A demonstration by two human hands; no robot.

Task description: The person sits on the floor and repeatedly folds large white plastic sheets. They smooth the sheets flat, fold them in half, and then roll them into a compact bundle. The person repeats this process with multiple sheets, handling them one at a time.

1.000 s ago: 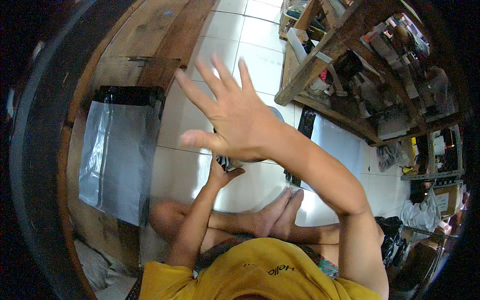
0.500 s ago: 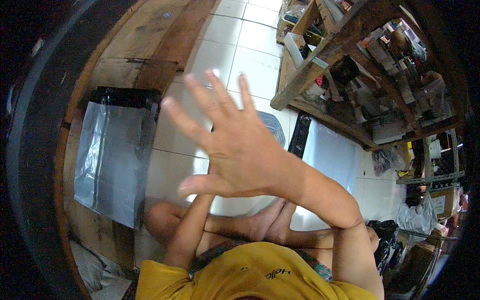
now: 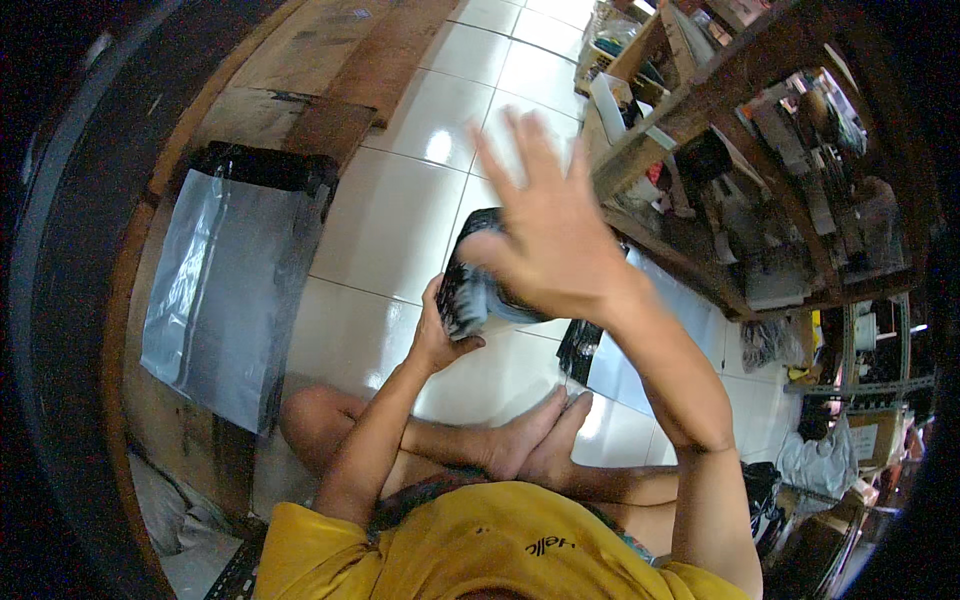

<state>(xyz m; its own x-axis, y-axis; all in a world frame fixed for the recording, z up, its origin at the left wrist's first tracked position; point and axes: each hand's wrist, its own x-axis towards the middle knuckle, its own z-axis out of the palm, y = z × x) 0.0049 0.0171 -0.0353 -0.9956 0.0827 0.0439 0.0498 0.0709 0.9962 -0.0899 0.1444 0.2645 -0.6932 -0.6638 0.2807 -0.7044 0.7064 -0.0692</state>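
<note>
A black-and-grey folded plastic bundle [image 3: 462, 302] lies above white floor tiles [image 3: 375, 210], its near edge pinched by the left hand [image 3: 433, 338]; the right hand [image 3: 553, 235] hovers, spread wide. Probably light, limp, slippery: best held by that edge.

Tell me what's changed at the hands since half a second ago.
The right hand has moved forward and to the right, fingers still spread, uncovering the left hand and more of the black-and-clear plastic bundle it grips. No hold was visibly taken or released. The flat black-ended plastic bag at left stayed put.
</note>
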